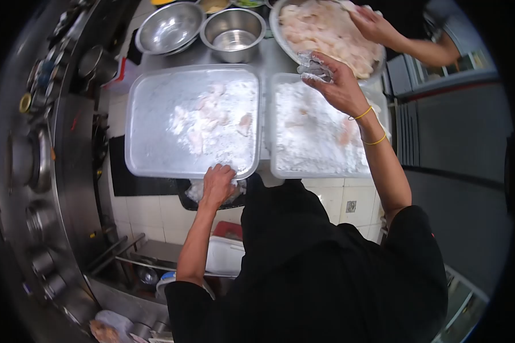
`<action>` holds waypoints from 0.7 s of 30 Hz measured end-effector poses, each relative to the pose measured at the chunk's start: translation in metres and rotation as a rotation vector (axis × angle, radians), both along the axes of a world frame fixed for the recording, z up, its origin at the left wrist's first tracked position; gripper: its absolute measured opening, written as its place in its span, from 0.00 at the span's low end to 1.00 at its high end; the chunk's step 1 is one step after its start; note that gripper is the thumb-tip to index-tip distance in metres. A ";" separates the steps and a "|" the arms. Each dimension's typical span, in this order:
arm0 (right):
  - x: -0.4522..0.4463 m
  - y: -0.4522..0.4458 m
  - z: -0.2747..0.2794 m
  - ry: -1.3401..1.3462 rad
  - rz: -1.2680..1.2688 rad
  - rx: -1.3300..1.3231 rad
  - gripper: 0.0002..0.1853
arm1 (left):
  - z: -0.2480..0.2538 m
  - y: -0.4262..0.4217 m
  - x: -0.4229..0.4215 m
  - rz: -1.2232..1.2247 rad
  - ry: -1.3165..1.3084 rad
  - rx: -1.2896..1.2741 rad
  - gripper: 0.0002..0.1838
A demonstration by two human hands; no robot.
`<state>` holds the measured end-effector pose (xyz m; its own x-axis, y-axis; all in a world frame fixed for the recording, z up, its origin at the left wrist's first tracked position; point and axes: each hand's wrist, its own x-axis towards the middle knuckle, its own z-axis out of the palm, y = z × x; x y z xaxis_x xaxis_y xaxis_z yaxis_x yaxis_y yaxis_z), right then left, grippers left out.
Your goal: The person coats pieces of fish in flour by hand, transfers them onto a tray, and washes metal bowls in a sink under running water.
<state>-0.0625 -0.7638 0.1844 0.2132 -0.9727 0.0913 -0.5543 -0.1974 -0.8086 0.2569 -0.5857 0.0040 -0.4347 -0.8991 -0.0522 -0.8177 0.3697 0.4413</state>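
My left hand (218, 185) grips the front rim of a translucent plastic tub (149, 123), its fingers bent over the edge. White powder and several pale, powder-dusted meat pieces (214, 111) lie in that tub. Above the back of a second plastic tub (276, 166), my right hand (336, 83) is raised with curved fingers, the thumb apart from them. White powder coats its fingertips, and I see no piece between them. Deep white powder (312, 134) fills the second tub, with a few pinkish patches showing. Just beyond is a large bowl of pale raw meat slices (329, 34).
Another person's hand (372, 24) reaches over the meat bowl from the upper right. Steel bowls (233, 37) stand behind the left tub. A steel counter with pots (40, 217) runs along the left; grey cabinets (449, 126) stand at right. A bag (194, 191) sits below the left tub.
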 end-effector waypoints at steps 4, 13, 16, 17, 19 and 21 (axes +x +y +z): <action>-0.067 0.033 0.003 0.043 -0.155 -0.090 0.29 | 0.006 -0.003 -0.017 -0.012 -0.032 -0.036 0.15; -0.156 0.096 -0.039 0.630 -0.168 0.197 0.62 | 0.101 -0.049 -0.088 0.301 0.407 0.022 0.28; -0.140 0.090 -0.043 0.713 -0.182 0.344 0.69 | 0.113 -0.083 -0.171 0.198 0.181 -0.098 0.37; -0.139 0.088 -0.047 0.687 -0.186 0.308 0.69 | 0.126 -0.090 -0.200 0.291 0.093 -0.010 0.40; -0.140 0.082 -0.058 0.632 -0.195 0.236 0.68 | 0.137 -0.093 -0.231 0.413 -0.055 0.067 0.44; -0.142 0.077 -0.073 0.511 -0.170 0.108 0.64 | 0.137 -0.094 -0.245 0.460 -0.183 0.048 0.47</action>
<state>-0.2042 -0.6870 0.1109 0.0429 -0.9954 -0.0853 -0.8986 -0.0012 -0.4387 0.0117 -0.6798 0.1414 0.0269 -0.9902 -0.1369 -0.9569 -0.0651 0.2831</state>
